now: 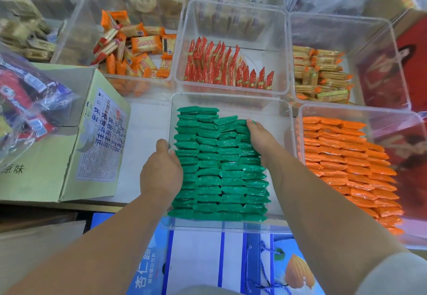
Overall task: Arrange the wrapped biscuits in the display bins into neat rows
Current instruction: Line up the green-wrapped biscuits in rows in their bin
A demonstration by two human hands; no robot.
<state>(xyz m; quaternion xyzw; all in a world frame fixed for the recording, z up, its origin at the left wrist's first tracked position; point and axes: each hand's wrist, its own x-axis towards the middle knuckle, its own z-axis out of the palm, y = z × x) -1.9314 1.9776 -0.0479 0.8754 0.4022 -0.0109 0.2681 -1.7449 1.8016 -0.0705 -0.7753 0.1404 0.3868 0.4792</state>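
With left grip (161, 172) and right grip (256, 138) flat, holding nothing, I square the green packs (219, 174) in their bin (231, 100); next, align the uneven far rows.

Plain green wrapped biscuits (219, 167) in a colourless clear bin (231, 100). Right: plain bright orange wrapped biscuits (346, 162). Behind: red packets (221, 68) with gold-yellow trim. Left: pale green cardboard box (46, 174) bearing a white label with blue print. Foreground: blue-and-white bag (196, 260) with a tan almond picture.
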